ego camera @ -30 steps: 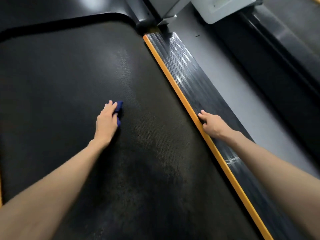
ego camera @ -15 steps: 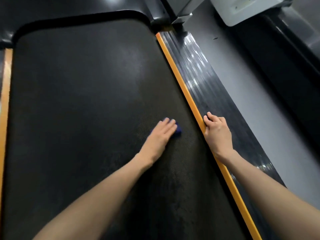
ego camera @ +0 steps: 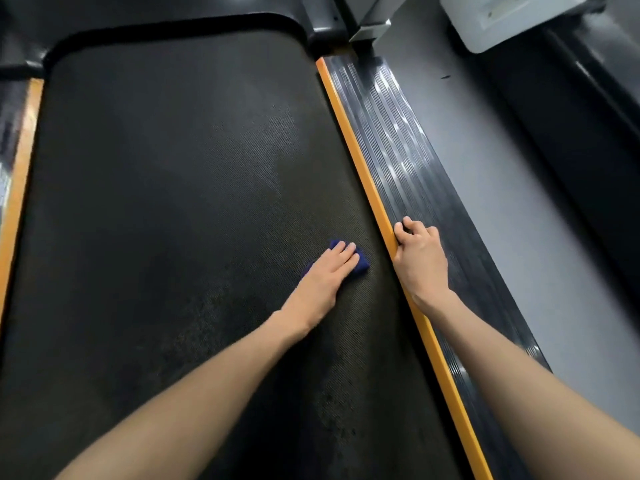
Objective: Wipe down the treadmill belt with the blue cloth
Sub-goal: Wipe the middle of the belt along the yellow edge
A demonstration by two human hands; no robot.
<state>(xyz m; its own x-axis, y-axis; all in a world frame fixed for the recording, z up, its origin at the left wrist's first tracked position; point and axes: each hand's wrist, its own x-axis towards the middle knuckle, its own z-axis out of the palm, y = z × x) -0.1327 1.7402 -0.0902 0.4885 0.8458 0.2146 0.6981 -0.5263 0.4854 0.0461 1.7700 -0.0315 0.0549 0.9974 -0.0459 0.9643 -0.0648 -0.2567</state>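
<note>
1. My two bare forearms reach in from the near edge, the left over the treadmill belt (ego camera: 166, 209), the right over the ribbed side rail (ego camera: 412, 174).
2. My left hand (ego camera: 325, 277) lies flat on the belt, fingers straight and together, pressing the blue cloth (ego camera: 361, 264) down. Only a dark blue edge shows past my fingertips, near the belt's right side.
3. Just beside it, my right hand (ego camera: 420, 261) grips the edge at the orange strip (ego camera: 349, 133). My thumb lies along the strip and my curled fingers sit knuckles-up on the rail.
4. Right of the rail runs grey floor (ego camera: 491, 174).
5. Across the belt, a second orange band (ego camera: 17, 188) lines its left side.
6. Farthest off, the belt ends at a black cover (ego camera: 173, 8), with a pale grey machine base (ego camera: 502, 26) at top right.
</note>
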